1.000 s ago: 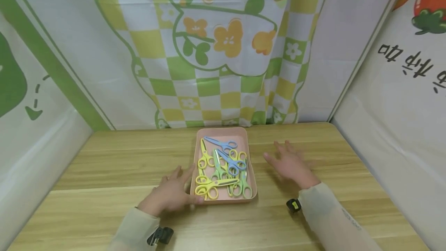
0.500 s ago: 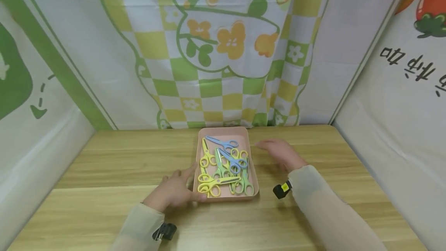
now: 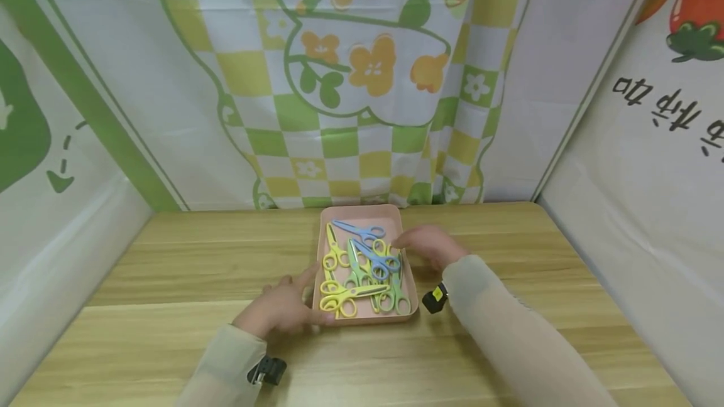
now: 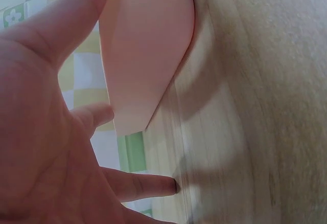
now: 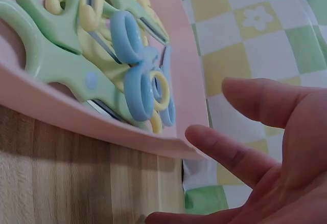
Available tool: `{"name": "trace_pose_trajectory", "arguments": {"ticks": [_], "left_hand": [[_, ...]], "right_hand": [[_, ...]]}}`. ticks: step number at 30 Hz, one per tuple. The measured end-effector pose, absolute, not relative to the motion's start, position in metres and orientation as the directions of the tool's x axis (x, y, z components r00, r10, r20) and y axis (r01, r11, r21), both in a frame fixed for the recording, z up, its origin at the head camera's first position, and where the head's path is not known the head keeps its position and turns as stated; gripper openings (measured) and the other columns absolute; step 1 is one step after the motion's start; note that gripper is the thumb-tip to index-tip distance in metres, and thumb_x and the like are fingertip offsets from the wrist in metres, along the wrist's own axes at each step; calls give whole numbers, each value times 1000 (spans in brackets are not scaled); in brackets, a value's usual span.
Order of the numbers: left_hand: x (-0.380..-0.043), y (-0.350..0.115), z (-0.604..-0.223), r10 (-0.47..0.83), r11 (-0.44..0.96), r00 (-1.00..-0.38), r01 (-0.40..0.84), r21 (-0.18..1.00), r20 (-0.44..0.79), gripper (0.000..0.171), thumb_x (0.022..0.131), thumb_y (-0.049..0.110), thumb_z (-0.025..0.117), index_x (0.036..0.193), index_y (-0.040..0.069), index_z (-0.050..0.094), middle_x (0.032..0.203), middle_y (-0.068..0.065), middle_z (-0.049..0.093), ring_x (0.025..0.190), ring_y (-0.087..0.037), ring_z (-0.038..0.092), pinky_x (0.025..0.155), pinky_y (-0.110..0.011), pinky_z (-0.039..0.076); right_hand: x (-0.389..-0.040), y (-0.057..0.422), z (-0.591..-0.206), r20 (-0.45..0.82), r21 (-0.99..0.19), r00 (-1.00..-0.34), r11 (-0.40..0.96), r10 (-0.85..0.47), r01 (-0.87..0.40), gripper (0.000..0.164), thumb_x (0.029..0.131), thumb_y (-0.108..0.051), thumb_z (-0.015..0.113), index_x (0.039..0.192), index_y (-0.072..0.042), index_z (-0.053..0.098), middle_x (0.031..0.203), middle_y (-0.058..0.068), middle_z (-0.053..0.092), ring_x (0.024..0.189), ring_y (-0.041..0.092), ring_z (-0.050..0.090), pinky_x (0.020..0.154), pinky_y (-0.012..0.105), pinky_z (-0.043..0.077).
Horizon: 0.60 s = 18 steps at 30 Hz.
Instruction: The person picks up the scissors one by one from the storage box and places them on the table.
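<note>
A shallow pink tray (image 3: 362,212) on the table holds several pairs of small scissors: blue scissors (image 3: 378,262), yellow scissors (image 3: 346,297) and green scissors (image 3: 397,291), piled over one another. My left hand (image 3: 279,306) is at the tray's near left corner, thumb at the front rim and forefinger along the left side; its other fingers are spread over the table in the left wrist view. Beside the tray's right edge is my right hand (image 3: 432,245), fingers extended toward the rim. In the right wrist view, nothing lies between its thumb and forefinger (image 5: 225,150).
The wooden table (image 3: 198,269) extends to both sides of the tray. A checkered curtain (image 3: 339,143) hangs directly behind it. White printed panels (image 3: 633,206) close in the left and right sides.
My right hand has moved left, from well beside the tray to its right rim. The left hand has stayed at the tray's near left corner. The scissors lie as before.
</note>
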<state>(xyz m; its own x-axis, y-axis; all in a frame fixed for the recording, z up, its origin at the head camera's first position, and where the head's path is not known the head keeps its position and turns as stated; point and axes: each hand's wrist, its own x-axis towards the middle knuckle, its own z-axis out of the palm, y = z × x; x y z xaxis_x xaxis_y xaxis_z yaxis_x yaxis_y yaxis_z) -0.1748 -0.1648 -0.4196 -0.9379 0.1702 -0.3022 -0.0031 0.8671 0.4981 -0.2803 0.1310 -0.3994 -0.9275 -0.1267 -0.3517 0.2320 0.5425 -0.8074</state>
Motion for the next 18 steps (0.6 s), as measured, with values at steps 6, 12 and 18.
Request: {"name": "trace_pose_trajectory", "arguments": {"ticks": [6, 12, 18], "left_hand": [[-176, -165, -420, 176, 866, -934, -4, 499, -312, 126, 62, 70, 79, 162, 26, 16, 148, -46, 20, 122, -78, 14, 96, -83, 15], [-177, -166, -421, 179, 868, -932, -1, 496, -316, 125, 64, 71, 78, 162, 26, 14, 149, -46, 18, 124, -78, 11, 97, -83, 13], [-175, -165, -419, 198, 870, -927, 16, 493, -318, 124, 66, 69, 77, 162, 24, 12, 148, -48, 16, 124, -78, 10, 97, -83, 9]], "right_hand": [[-281, 119, -400, -367, -775, -923, 587, -115, 235, 51, 85, -21, 76, 128, 4, 63, 142, 19, 53, 136, 39, 41, 112, 51, 31], [-284, 114, -397, -359, -669, -926, 725, -121, 165, 32, 85, -20, 75, 111, -1, 73, 126, 13, 64, 121, 31, 55, 105, 46, 41], [-286, 108, -398, -319, -356, -912, 925, -256, -135, 18, 85, -16, 71, 69, -7, 68, 78, 5, 64, 73, 21, 56, 71, 34, 49]]}}
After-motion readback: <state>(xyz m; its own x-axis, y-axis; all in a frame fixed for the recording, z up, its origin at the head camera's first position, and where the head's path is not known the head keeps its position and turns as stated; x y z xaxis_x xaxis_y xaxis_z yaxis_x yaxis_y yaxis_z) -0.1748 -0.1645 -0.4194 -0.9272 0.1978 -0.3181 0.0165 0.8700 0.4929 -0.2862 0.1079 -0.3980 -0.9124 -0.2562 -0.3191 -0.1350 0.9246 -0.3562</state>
